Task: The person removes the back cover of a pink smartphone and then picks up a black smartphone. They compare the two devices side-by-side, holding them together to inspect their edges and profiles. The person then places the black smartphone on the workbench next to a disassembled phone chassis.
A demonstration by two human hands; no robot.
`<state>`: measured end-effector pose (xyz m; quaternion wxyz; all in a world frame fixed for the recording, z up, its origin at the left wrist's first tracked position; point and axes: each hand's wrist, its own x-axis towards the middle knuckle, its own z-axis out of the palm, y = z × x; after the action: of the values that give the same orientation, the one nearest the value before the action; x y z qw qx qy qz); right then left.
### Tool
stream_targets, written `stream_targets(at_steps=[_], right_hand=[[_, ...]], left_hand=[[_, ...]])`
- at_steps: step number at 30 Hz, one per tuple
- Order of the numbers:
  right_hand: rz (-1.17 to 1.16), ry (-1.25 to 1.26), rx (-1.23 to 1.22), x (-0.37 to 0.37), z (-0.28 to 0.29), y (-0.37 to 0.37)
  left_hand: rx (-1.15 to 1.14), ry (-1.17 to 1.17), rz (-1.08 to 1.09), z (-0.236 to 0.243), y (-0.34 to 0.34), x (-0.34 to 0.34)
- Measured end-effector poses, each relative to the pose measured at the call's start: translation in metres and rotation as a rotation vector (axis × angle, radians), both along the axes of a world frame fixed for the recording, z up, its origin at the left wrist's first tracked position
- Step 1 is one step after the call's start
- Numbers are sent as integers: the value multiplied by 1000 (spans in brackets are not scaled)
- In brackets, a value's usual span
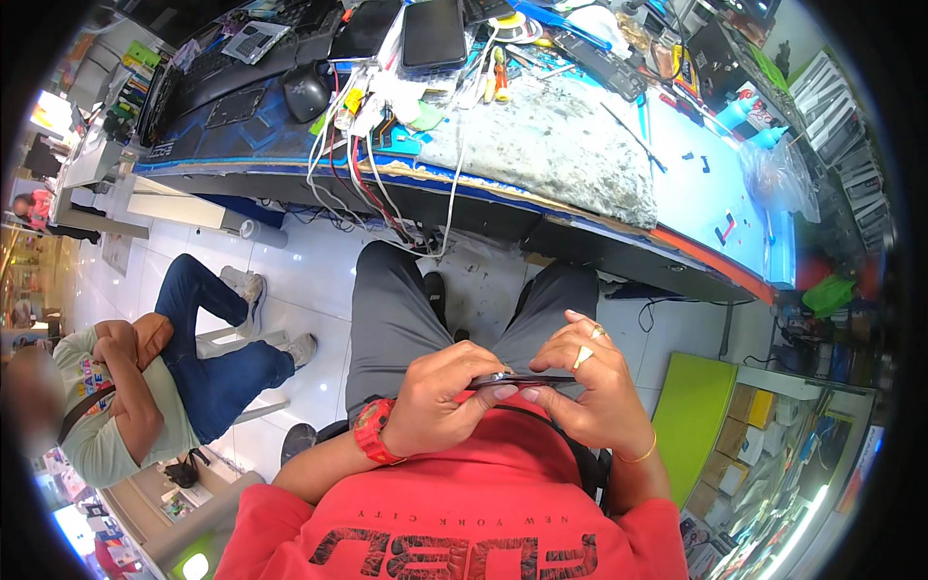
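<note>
Just above my lap I hold a thin dark phone (527,380), seen nearly edge-on, so its faces are hidden. My left hand (440,398) grips one end, thumb on the near side and fingers curled behind. A red watch sits on that wrist. At the other end, my right hand (601,394) presses its thumb against the phone's near side, with its ringed fingers bent over the far side and partly raised. Both thumb tips lie close together near the phone's middle.
Ahead stands a cluttered workbench with a stained grey mat (551,145), two dark phones (433,37), a mouse (305,94), tangled white cables (372,193) hanging over the edge, and blue bottles (737,111). A seated person (145,387) is at left; a glass display case (773,454) at right.
</note>
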<state>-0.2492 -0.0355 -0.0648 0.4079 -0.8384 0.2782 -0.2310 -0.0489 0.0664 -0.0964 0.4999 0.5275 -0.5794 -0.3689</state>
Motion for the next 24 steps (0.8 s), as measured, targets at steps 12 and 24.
stream_targets(at_steps=[12,24], right_hand=[[27,-68,99,1,-9,1],[-247,-527,894,2,-40,18]], left_hand=[[-48,-44,7,4,-3,-2],[171,523,137,11,-13,-15]])
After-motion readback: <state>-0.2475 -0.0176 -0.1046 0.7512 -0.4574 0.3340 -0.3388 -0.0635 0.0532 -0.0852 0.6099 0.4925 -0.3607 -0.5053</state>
